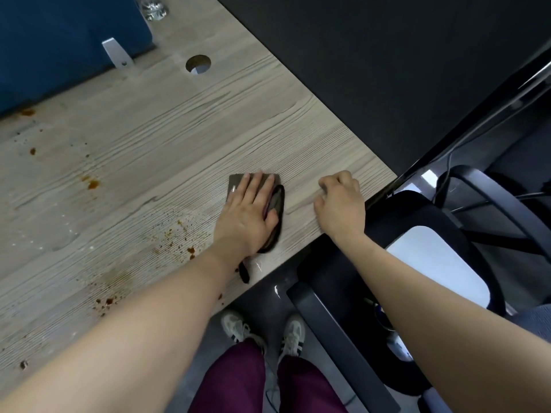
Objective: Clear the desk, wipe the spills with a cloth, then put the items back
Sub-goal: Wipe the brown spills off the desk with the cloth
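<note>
Two bare forearms reach forward from the bottom edge toward a pale wood-grain desk (125, 138). Below them, between the arms, are maroon trousers (238, 383) and a pair of pale trainers (262, 332) on a dark floor.

The left hand (249, 214) lies flat, palm down, on a dark grey-brown cloth (275, 201) near the desk's front edge. Its fingers are straight and slightly spread, pressing the cloth against the surface rather than curling round it. The cloth shows beyond the fingertips and along the hand's right side, with a dark edge trailing back under the wrist.

The right hand (340, 201) rests on the bare desk just beside the cloth, not touching it. Its fingers are curled loosely under, knuckles up, and it holds nothing.

Brown spills (176, 242) dot the desk to the left of the cloth: a spray of small specks close to the left wrist, larger drops farther left and toward the back, and more near the left forearm.

At the back of the desk is a round cable hole (198, 64), beside a blue divider panel (59, 40) with a grey metal bracket (116, 53). A clear glass object at the far top edge is too cropped to identify.

To the right of the desk stands a black office chair (417, 248).
</note>
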`<state>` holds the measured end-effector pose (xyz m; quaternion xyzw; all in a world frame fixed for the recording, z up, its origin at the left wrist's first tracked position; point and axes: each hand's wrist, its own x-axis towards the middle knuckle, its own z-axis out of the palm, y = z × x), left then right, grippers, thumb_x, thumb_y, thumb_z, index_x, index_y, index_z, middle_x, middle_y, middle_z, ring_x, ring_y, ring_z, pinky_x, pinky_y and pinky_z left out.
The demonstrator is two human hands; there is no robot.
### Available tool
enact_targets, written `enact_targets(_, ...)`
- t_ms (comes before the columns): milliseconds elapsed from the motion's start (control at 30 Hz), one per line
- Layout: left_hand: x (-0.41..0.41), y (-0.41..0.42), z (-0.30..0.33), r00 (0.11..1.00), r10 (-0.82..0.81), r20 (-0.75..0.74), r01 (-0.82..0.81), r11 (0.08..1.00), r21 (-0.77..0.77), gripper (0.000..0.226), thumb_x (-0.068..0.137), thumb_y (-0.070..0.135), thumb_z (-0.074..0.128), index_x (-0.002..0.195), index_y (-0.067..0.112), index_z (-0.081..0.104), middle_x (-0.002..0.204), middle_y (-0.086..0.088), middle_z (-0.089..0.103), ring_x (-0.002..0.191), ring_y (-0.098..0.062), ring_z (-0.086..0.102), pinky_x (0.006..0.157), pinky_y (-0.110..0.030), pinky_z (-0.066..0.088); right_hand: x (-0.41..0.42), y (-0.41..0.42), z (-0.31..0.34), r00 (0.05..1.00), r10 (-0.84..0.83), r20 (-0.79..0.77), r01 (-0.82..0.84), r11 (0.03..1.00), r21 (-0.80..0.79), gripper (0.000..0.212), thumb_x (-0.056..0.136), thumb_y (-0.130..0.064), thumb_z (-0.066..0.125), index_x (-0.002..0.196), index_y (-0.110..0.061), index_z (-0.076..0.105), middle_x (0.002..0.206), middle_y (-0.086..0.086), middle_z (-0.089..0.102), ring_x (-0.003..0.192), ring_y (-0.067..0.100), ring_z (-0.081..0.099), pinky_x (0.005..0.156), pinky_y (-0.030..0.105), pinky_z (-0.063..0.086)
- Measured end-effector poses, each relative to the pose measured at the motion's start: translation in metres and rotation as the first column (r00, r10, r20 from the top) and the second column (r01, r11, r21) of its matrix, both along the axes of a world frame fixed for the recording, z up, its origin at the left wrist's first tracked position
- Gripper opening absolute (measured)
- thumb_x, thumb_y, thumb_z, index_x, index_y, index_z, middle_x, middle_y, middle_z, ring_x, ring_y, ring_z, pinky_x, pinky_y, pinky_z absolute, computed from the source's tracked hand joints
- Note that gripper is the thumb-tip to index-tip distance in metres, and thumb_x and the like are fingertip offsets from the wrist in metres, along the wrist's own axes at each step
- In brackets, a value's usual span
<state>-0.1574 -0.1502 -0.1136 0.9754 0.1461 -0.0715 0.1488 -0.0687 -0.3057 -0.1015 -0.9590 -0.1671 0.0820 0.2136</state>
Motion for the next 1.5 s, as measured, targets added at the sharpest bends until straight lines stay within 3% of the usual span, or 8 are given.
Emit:
enact_targets(133,-0.006,-0.046,-0.002,0.989,0.146,0.032,-0.147,0.989,0.009,0.063,0.098,0.036,0.03,0.152,0.026,-0.003,0.16,0.001,-0.006,0.146,-0.018,-0.012,0.119,-0.036,-0.005,-0.012,0.004,-0.003,0.999,0.034,0.028,-0.034,0.999,0.002,0.031,0.09,-0.012,0.049,0.12,-0.009,0.058,0.119,0.006,0.049,0.11,0.024,0.042,0.089,0.035,0.04)
enact_targets(333,-0.035,-0.03,-0.004,0.992,-0.123,0.04,0.123,0.992,-0.006,0.062,0.099,0.038,0.029,0.15,0.03,-0.004,0.159,0.006,-0.009,0.143,-0.01,-0.017,0.115,-0.028,-0.01,-0.027,0.014,-0.001,0.997,0.071,0.016,-0.072,0.997,0.022,0.028,0.088,-0.009,0.052,0.115,-0.008,0.059,0.116,0.007,0.048,0.111,0.024,0.042,0.091,0.035,0.041)
enact_targets(500,-0.059,0.004,-0.001,0.998,-0.068,0.004,0.068,0.997,0.018,0.07,0.085,0.051,0.008,0.151,0.029,-0.003,0.16,0.005,-0.003,0.144,-0.011,-0.013,0.115,-0.029,-0.007,-0.049,0.033,-0.005,0.991,0.137,-0.006,-0.137,0.991,-0.001,0.034,0.09,-0.01,0.048,0.123,-0.012,0.056,0.117,0.004,0.045,0.108,0.022,0.04,0.086,0.032,0.039)
enact_targets(600,-0.058,0.001,0.0,0.999,0.044,-0.005,-0.044,0.999,0.019,0.063,0.097,0.04,0.026,0.151,0.028,-0.003,0.16,0.003,-0.006,0.146,-0.014,-0.013,0.116,-0.031,-0.007,-0.054,0.037,-0.008,0.991,0.13,0.021,-0.13,0.991,-0.014,0.039,0.091,-0.012,0.048,0.129,-0.014,0.054,0.119,0.004,0.045,0.107,0.023,0.039,0.086,0.032,0.038)
enact_targets(700,-0.066,-0.022,-0.001,0.989,0.143,0.026,-0.143,0.989,0.023,0.062,0.099,0.034,0.028,0.151,0.026,-0.004,0.159,0.001,-0.008,0.145,-0.016,-0.014,0.114,-0.031,-0.011,-0.055,0.036,-0.01,0.99,0.13,0.048,-0.128,0.991,-0.039,0.037,0.089,-0.012,0.05,0.124,-0.015,0.058,0.118,0.005,0.045,0.106,0.025,0.039,0.085,0.035,0.039)
enact_targets(933,-0.099,-0.015,-0.005,0.997,-0.053,0.057,0.054,0.998,-0.022,0.06,0.099,0.036,0.024,0.151,0.029,-0.004,0.159,0.005,-0.006,0.145,-0.013,-0.013,0.113,-0.028,-0.012,-0.061,0.038,-0.012,0.985,0.133,0.109,-0.125,0.989,-0.083,0.035,0.086,-0.014,0.051,0.121,-0.013,0.059,0.119,0.009,0.043,0.106,0.029,0.038,0.081,0.035,0.037)
enact_targets(1233,-0.094,-0.011,-0.008,0.997,0.005,0.08,-0.005,1.0,0.002,0.062,0.099,0.035,0.029,0.152,0.027,-0.001,0.16,0.004,-0.004,0.146,-0.013,-0.011,0.118,-0.032,-0.007,-0.078,0.041,-0.012,0.996,0.036,0.087,-0.038,0.999,0.019,0.028,0.087,-0.004,0.048,0.113,-0.002,0.059,0.117,0.013,0.046,0.108,0.029,0.041,0.081,0.032,0.036)
enact_targets(1500,-0.131,0.006,-0.006,0.998,0.044,0.034,-0.044,0.999,-0.002,0.061,0.099,0.037,0.029,0.151,0.028,-0.002,0.16,0.004,-0.005,0.145,-0.013,-0.012,0.116,-0.03,-0.007,-0.094,0.034,-0.014,0.989,0.143,0.044,-0.145,0.988,0.05,0.03,0.087,-0.007,0.05,0.116,0.0,0.056,0.118,0.016,0.046,0.108,0.031,0.042,0.083,0.037,0.042)
